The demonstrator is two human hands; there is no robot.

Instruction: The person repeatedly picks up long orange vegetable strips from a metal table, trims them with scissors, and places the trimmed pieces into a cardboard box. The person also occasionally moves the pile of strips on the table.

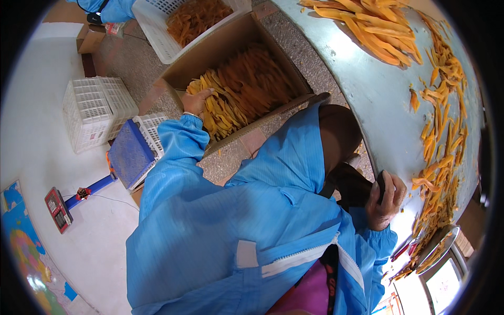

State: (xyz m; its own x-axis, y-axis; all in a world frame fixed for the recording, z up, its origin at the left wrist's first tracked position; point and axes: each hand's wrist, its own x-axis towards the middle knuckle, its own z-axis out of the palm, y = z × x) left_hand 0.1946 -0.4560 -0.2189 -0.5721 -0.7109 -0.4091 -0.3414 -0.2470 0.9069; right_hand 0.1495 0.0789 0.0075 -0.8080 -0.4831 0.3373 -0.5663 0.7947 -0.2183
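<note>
An open cardboard box stands on the floor, filled with rows of dried strips of fruit or root. My left hand is inside its left side, thumb over the yellow strips, other fingers mostly hidden; it appears to grip some. Darker orange strips fill the rest of the box. At the edge of the pale metal-looking table, my right hand has its fingers and thumb around a small dark rounded object, partly hidden. A pile of orange strips lies farther along the table.
Loose strips trail along the table towards a metal bowl. A white plastic crate with strips adjoins the box. White crates and a blue-platform scale stand left. Part of another person in blue shows at top left.
</note>
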